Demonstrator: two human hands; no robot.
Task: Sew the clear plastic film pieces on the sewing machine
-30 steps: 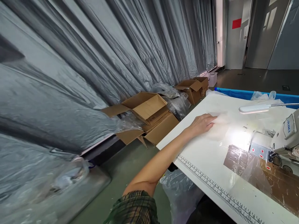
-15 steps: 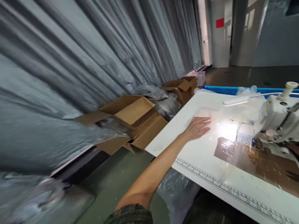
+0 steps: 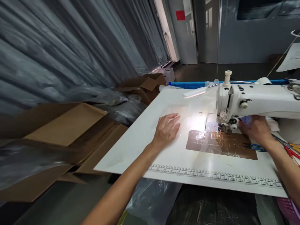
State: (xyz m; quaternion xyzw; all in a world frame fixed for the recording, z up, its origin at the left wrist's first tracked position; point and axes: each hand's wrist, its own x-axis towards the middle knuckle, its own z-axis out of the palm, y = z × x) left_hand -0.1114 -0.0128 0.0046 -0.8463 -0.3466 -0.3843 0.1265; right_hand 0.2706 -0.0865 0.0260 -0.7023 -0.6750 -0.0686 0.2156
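My left hand (image 3: 166, 128) rests on the white sewing table (image 3: 131, 147), left of the lit needle area, its fingers stretched and holding nothing. A faint see-through patch, perhaps plastic film (image 3: 174, 109), shows around its fingertips. My right hand (image 3: 257, 129) reaches beneath the arm of the white sewing machine (image 3: 262, 98); its fingers are partly hidden and blurred. Close to them is a bluish patterned thing (image 3: 246, 121), and I cannot make out whether the hand holds it. Blue-handled thread snips (image 3: 257, 147) lie below that hand, over a shiny brown sheet (image 3: 225, 147).
A ruler strip (image 3: 211, 175) runs along the table's front edge. Scissors with red handles (image 3: 292, 153) lie at the right. Open cardboard boxes (image 3: 67, 125) and plastic wrap stand left of the table. A white lamp (image 3: 194, 92) sits left of the machine head.
My view has swung to the right, bringing in more of the machine and my right hand. My left hand stays flat on the table, at about the same place.
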